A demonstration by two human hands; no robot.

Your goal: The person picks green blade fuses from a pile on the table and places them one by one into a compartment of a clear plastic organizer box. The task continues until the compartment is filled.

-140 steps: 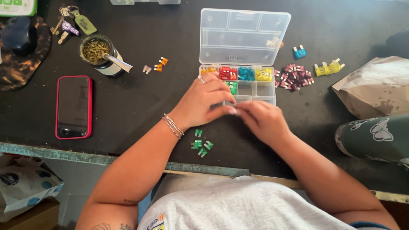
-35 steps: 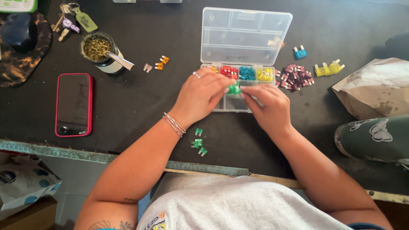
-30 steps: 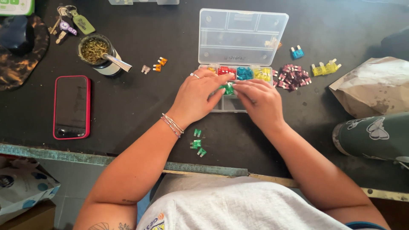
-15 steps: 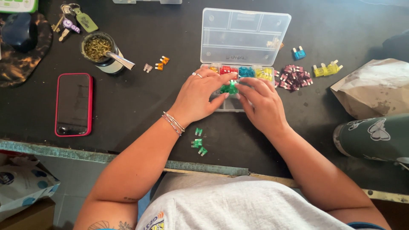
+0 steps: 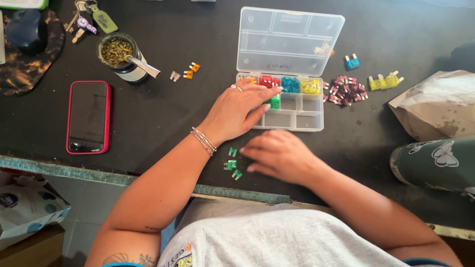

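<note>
The left hand (image 5: 236, 111) lies flat and open on the clear box (image 5: 289, 69), fingers over the green slot, holding nothing. The right hand (image 5: 279, 155) is loosely open just by three green fuses (image 5: 232, 163) at its 9 o'clock; I cannot tell if it holds one. The table edge (image 5: 74, 170) runs right below them. Dark bare table lies between box and red phone (image 5: 88, 116). A brown paper bag (image 5: 435, 104) sits at 3 o'clock.

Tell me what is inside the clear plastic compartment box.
The clear plastic compartment box holds sorted blade fuses: orange, red, blue and yellow along the back row, green in front. Three compartments look empty. The left hand covers the front-left corner.
</note>
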